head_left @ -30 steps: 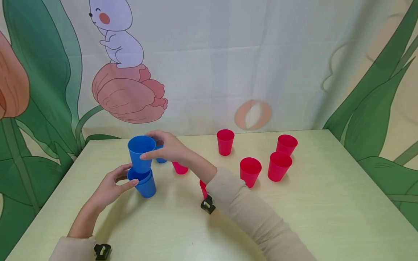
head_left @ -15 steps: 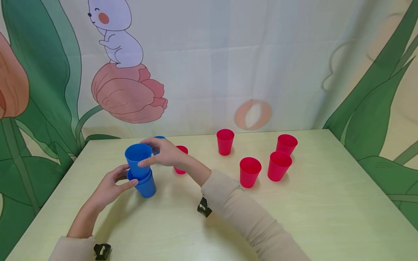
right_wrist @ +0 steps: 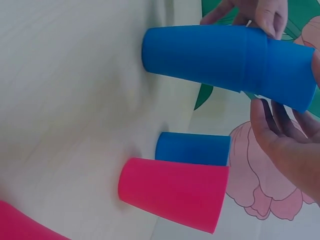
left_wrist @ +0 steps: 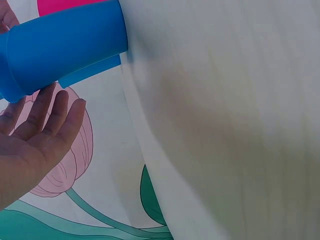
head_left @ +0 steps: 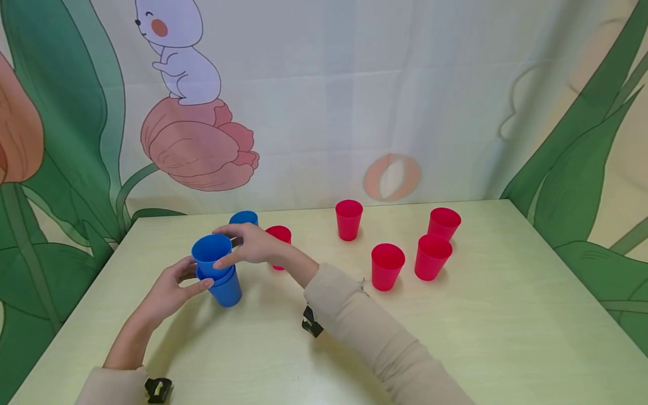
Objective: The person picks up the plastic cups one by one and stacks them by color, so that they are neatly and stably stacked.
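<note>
At the table's left, a stack of blue cups [head_left: 228, 292] stands upright. My left hand [head_left: 169, 289] holds it near the rim, thumb on the near side and fingers behind. Another blue cup [head_left: 206, 256] sits partly inside the stack; my right hand [head_left: 253, 244] grips it by its upper part between thumb and fingers. In the right wrist view the held cup [right_wrist: 290, 75] nests in the lower cups [right_wrist: 200, 54]. One more blue cup [head_left: 244, 217] stands behind my right hand, with a red cup [head_left: 280, 233] beside it, partly covered by that hand.
Several more red cups stand upright on the right half: one at the back [head_left: 349, 220], one nearer [head_left: 387, 267], and a close pair, the front one [head_left: 432, 257] overlapping the rear one [head_left: 445, 220]. A printed curtain [head_left: 304, 112] hangs behind the pale table [head_left: 481, 337].
My right hand has brought the upper blue cup down and slightly left, deeper into the stack. The blue cup behind has come into view. My left hand has stayed in place.
</note>
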Demonstrator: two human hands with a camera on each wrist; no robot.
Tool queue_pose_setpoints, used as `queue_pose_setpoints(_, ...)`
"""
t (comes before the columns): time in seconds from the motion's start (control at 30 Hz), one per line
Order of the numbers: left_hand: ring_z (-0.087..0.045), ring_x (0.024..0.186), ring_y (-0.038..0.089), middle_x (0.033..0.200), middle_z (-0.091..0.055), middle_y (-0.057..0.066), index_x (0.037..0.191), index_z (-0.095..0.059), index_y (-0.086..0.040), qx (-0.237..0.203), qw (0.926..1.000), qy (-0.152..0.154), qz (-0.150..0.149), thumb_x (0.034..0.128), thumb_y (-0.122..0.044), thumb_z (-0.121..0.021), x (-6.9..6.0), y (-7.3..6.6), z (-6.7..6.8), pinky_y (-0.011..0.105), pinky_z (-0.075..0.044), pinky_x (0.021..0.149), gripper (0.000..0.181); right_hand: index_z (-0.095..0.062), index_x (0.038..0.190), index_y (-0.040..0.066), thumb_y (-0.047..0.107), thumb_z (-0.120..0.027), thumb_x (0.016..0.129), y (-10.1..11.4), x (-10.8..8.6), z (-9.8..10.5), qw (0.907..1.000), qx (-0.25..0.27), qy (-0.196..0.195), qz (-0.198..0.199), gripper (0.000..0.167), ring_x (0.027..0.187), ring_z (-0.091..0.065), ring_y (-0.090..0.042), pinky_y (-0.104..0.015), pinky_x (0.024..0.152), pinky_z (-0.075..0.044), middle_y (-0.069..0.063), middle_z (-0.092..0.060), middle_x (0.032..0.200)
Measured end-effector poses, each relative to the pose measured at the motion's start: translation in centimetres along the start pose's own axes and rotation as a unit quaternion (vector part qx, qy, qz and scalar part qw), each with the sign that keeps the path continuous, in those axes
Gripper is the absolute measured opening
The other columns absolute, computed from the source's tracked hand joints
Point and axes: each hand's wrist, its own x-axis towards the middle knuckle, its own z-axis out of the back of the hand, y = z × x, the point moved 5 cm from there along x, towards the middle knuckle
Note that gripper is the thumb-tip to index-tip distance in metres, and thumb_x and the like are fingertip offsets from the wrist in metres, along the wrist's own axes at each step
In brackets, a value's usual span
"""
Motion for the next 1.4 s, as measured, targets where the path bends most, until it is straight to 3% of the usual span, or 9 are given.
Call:
queue_pose_setpoints(0.47, -0.041, 0.116, 0.044, 0.128, -0.045, 0.025, 0.138, -0.03, 0.0, 0.001, 0.9998, 0.007, -0.017, 0.0872, -0.031, -0.061, 0.0, 0.0, 0.2, 0.056, -0.04, 0.088, 0.067, -0.042, 0.135, 0.014, 0.025, -0.073, 0.075, -1.2, 0.4, -1.3, 0.9999, 0.012, 0.009, -0.001, 0.069, 0.109, -0.05, -0.014, -0.024, 0.078, -0.047, 0.002, -0.05, 0.128)
queue_pose_setpoints(0.9, -0.039, 0.119, 0.043, 0.131, -0.042, 0.024, 0.139, -0.029, -0.002, -0.015, 0.9995, 0.012, -0.025, 0.0878, -0.028, -0.06, -0.1, 0.4, 0.2, 0.054, -0.042, 0.087, 0.066, -0.041, 0.136, 0.013, 0.025, -0.074, 0.075, -1.7, 0.3, -1.7, 0.9999, -0.008, 0.007, -0.005, 0.071, 0.111, -0.05, -0.017, -0.024, 0.079, -0.047, -0.001, -0.049, 0.128)
queue_pose_setpoints(1.2, -0.04, 0.117, 0.044, 0.13, -0.042, 0.027, 0.141, -0.026, -0.005, -0.002, 0.9992, -0.011, -0.038, 0.0876, -0.026, -0.061, -0.4, -0.1, 0.5, 0.053, -0.044, 0.085, 0.067, -0.041, 0.136, 0.015, 0.025, -0.074, 0.074, -0.8, -1.0, -0.4, 0.9996, 0.0, -0.029, -0.006, 0.071, 0.116, -0.049, -0.02, -0.025, 0.079, -0.048, -0.001, -0.05, 0.13)
queue_pose_setpoints(1.4, -0.039, 0.118, 0.044, 0.13, -0.041, 0.028, 0.143, -0.023, -0.006, -0.01, 0.9986, -0.03, -0.043, 0.0892, -0.026, -0.059, -0.6, -0.5, 0.6, 0.054, -0.041, 0.088, 0.067, -0.046, 0.132, 0.014, 0.027, -0.075, 0.075, 0.3, -1.7, 1.2, 0.9956, -0.043, -0.082, -0.015, 0.065, 0.11, -0.052, -0.018, -0.024, 0.074, -0.049, -0.002, -0.055, 0.123)
